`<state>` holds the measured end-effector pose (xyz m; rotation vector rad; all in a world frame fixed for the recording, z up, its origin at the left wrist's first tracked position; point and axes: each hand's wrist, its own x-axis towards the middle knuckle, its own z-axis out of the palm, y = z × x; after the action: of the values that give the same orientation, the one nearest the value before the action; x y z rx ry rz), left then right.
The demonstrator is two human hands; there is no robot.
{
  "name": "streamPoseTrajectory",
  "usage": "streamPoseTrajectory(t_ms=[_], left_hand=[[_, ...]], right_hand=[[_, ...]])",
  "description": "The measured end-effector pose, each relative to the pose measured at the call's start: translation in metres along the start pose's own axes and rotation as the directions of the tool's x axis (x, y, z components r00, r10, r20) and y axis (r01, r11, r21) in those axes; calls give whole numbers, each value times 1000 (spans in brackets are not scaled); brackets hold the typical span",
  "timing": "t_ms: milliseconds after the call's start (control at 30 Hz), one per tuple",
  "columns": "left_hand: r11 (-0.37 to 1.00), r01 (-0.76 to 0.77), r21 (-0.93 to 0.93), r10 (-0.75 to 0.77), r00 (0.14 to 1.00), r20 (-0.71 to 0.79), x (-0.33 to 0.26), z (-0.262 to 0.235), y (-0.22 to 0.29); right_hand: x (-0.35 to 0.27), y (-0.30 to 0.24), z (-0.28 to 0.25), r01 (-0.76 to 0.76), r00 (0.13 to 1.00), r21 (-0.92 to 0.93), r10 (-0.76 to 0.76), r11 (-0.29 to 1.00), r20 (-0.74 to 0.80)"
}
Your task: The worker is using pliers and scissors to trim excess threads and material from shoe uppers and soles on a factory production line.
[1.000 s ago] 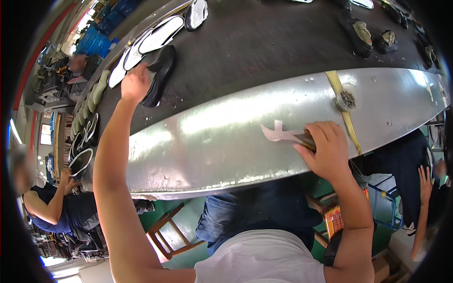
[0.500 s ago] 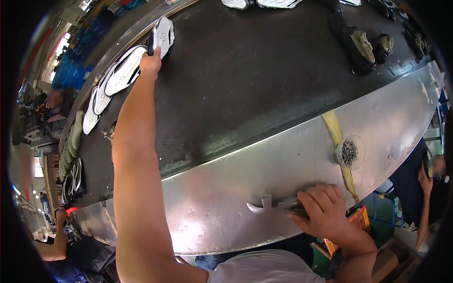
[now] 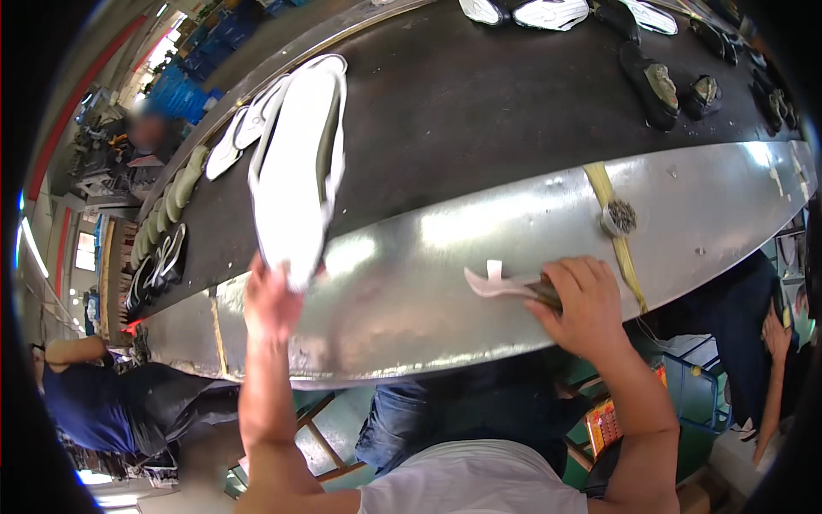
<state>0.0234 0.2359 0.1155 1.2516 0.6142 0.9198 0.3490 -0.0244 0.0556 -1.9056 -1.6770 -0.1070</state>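
In my left hand [image 3: 276, 300] is a white-bottomed shoe [image 3: 300, 163], gripped at its near end. It is raised with its pale underside in view and a loose rim of upper around it. My right hand [image 3: 586, 300] is wrapped round the handle of a pair of lasting pincers [image 3: 505, 284], with a curved jaw and a square hammer knob pointing left. The pincers are just over the metal edge of the bench [image 3: 411, 300]. More white shoes [image 3: 227, 150] lie in a row beyond the held one.
A small clear bowl of nails [image 3: 618, 218] stands on the metal beside a yellow tape strip [image 3: 629, 265]. Dark shoes [image 3: 655, 90] and white-bottomed ones [image 3: 552, 13] rest on the dark belt [image 3: 479, 120]. Other people work at left and right.
My left hand has drawn back from the far row, bringing a white-bottomed shoe toward me. My right hand and the pincers have moved slightly up in the picture.
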Motion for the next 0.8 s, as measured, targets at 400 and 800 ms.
streamPoseTrajectory(t_ms=[400,800], left_hand=[[560,405,723,-783,544,301,-291,59,-58],[328,-154,932,-729,587,353,-228,167,-166]], right_hand=[[-24,1,7,140,966,-90,-156,986,-206],[-168,-76,-10,-729,674,673,304,126,673]])
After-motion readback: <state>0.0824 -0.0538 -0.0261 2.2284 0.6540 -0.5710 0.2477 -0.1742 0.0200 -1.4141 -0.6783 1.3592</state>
